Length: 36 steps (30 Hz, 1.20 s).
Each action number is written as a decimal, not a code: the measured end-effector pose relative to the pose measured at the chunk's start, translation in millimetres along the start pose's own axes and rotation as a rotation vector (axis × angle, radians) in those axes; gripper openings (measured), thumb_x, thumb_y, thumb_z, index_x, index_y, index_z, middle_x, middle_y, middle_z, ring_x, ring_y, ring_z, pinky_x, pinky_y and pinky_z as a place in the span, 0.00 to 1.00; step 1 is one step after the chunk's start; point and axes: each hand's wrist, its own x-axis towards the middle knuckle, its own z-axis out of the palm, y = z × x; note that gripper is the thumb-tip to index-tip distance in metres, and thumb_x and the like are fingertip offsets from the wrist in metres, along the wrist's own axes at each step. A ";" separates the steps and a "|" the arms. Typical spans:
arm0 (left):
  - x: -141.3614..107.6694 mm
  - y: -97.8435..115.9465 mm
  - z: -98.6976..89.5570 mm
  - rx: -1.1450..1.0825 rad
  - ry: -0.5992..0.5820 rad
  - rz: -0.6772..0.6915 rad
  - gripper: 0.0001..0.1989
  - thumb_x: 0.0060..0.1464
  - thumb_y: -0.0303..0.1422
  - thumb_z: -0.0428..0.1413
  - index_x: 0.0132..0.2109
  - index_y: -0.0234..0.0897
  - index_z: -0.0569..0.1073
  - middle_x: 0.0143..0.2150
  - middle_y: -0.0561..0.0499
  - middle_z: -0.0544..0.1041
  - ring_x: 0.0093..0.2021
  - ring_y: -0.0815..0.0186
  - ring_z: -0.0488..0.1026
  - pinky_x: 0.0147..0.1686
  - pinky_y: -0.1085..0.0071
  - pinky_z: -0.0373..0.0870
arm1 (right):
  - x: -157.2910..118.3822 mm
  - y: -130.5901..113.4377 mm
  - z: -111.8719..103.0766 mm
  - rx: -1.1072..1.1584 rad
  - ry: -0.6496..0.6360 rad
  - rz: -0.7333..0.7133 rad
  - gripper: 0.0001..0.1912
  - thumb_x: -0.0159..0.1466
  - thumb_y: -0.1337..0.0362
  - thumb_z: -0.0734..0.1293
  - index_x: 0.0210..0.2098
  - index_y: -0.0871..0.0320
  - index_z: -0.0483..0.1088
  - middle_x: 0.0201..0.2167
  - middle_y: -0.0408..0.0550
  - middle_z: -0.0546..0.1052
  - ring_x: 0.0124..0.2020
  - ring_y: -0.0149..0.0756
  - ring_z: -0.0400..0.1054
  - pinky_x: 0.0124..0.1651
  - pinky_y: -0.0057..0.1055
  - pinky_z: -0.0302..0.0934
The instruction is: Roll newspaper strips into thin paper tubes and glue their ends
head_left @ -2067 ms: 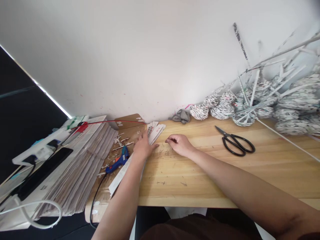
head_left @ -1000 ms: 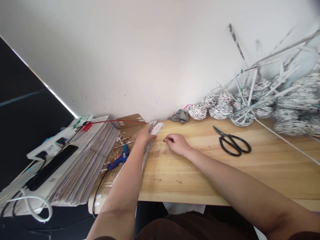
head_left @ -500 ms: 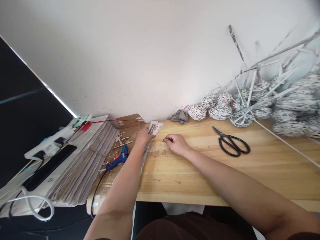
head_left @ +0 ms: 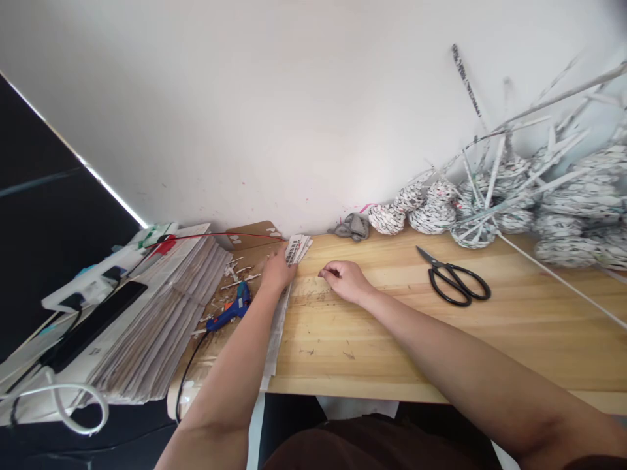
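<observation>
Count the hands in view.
2: left hand at the newspaper strips; right hand at the wooden table, between those strips and the scissors. Both are plainly visible.

Counted one pair of scissors (head_left: 442, 265) right of the right fingers (head_left: 331, 273), one grey lump (head_left: 357, 227) beyond, one glue gun (head_left: 228, 318) left of the left fingers (head_left: 279, 261), several overlapping strips (head_left: 296, 249) at those, several woven pieces (head_left: 432, 217) farther right, one paper stack (head_left: 157, 326) farther left.
</observation>
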 end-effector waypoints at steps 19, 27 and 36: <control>-13.0 8.3 3.3 0.038 -0.043 0.064 0.27 0.58 0.37 0.48 0.64 0.41 0.63 0.68 0.39 0.57 0.64 0.48 0.58 0.58 0.54 0.59 | 0.3 -0.7 0.1 -0.009 0.006 -0.008 0.11 0.61 0.64 0.64 0.30 0.59 0.78 0.23 0.44 0.77 0.25 0.30 0.65 0.30 0.26 0.54; -37.2 -10.1 -7.6 0.036 -0.223 0.140 0.36 0.48 0.33 0.55 0.66 0.45 0.59 0.71 0.44 0.49 0.69 0.47 0.48 0.62 0.53 0.54 | 0.5 1.4 1.9 0.004 0.011 0.000 0.11 0.61 0.63 0.64 0.31 0.58 0.78 0.24 0.44 0.78 0.25 0.30 0.65 0.31 0.26 0.55; -46.6 -22.3 -16.7 -0.062 -0.226 0.142 0.35 0.49 0.32 0.55 0.66 0.39 0.61 0.69 0.41 0.55 0.68 0.54 0.53 0.63 0.65 0.54 | -0.5 -2.1 -1.0 -0.009 0.000 0.011 0.11 0.61 0.63 0.64 0.31 0.58 0.78 0.24 0.45 0.78 0.25 0.31 0.66 0.31 0.28 0.55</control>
